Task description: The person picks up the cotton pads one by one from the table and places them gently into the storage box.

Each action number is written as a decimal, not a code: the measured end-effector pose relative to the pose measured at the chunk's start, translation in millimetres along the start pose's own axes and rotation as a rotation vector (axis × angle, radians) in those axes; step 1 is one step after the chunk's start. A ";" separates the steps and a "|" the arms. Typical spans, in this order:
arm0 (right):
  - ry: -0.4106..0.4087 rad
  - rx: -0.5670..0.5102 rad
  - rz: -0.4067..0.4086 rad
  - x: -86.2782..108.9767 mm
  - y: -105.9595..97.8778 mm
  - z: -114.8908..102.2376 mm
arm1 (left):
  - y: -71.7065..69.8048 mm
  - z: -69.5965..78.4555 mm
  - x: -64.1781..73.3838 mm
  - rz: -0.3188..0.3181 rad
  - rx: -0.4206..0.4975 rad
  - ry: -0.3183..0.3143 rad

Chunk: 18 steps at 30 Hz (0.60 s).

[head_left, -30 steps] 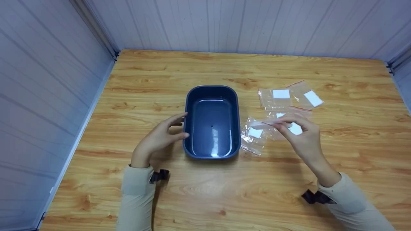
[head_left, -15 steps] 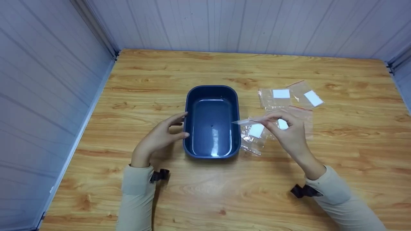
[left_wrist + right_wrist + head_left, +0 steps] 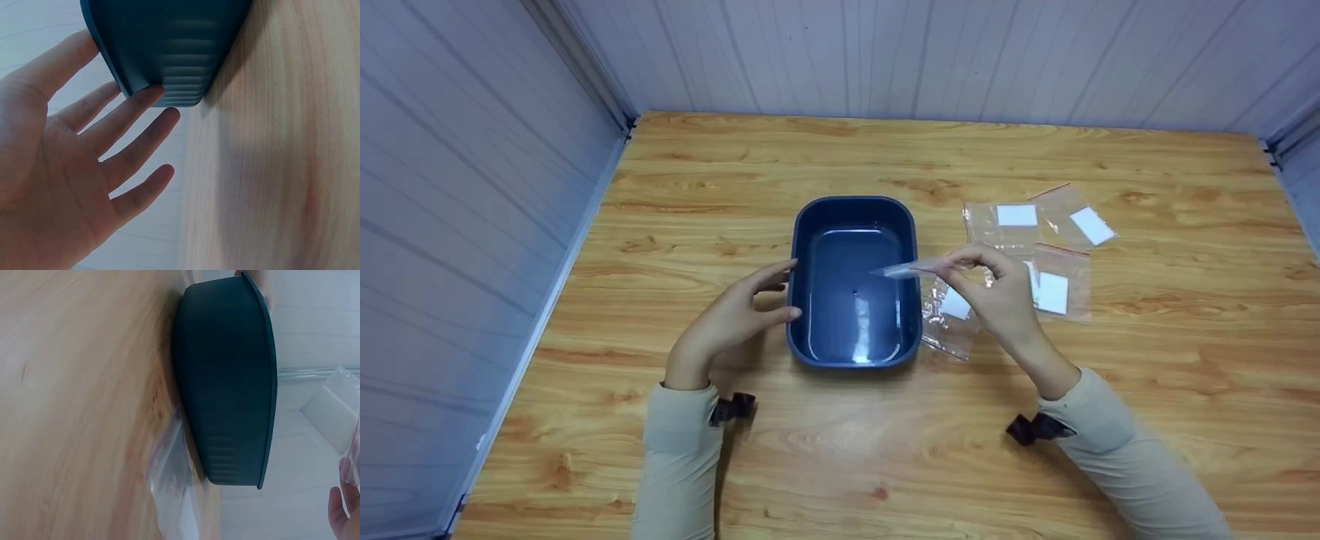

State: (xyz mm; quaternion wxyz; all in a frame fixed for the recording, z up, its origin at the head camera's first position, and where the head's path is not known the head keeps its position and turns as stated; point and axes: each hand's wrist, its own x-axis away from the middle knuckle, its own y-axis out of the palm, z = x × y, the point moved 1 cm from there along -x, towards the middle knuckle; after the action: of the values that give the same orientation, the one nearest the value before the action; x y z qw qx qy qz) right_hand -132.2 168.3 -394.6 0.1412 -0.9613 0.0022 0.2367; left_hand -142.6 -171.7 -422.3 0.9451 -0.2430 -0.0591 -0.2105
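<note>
A dark blue plastic bin [image 3: 855, 292] stands on the table. Against its left side, my left hand [image 3: 739, 311] touches the rim with thumb and fingertips. The left wrist view shows that hand's fingers [image 3: 138, 152] spread and fairly straight beside the bin's outer wall [image 3: 185, 50]. My right hand [image 3: 997, 292] pinches a clear zip-lock bag [image 3: 907, 270] by its edge; the bag's far end reaches over the bin's right rim. In the right wrist view the pinched zip-lock bag [image 3: 332, 410] shows a white label patch, above rim height.
Several flat zip-lock bags with white patches lie right of the bin. One bag [image 3: 952, 330] lies close by the bin's right wall, another bag [image 3: 1065, 281] farther right, and two farther back, including a bag [image 3: 1001, 229]. Pale panel walls [image 3: 885, 60] border the wooden table [image 3: 825, 465].
My right hand has carried the pinched zip-lock bag leftward from above the other bags to over the bin's right rim. The left hand and the bin have stayed in place.
</note>
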 end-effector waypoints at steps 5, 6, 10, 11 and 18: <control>-0.006 -0.021 -0.027 -3.6 11.9 0.2 | -0.8 -0.5 -0.4 -0.003 0.003 0.007; -0.004 -0.023 -0.028 -4.4 14.0 0.9 | -0.8 -0.8 -0.6 -0.003 0.005 0.006; 0.027 -0.035 -0.025 -9.9 21.3 4.6 | -0.7 0.1 -1.0 -0.004 0.005 0.006; 0.032 -0.039 -0.022 -11.5 23.2 10.0 | -0.7 0.3 -1.0 -0.004 0.004 0.005; 0.111 -0.086 -0.022 -21.1 35.1 17.3 | -0.6 1.6 0.2 -0.004 -0.004 0.019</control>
State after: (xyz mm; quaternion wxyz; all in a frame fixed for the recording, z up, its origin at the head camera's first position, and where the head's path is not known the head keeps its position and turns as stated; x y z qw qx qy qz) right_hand -161.2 137.9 -409.1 0.1020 -0.9781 -0.0107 0.1811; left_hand -142.7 -171.5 -420.7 0.9446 -0.2430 -0.0502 -0.2149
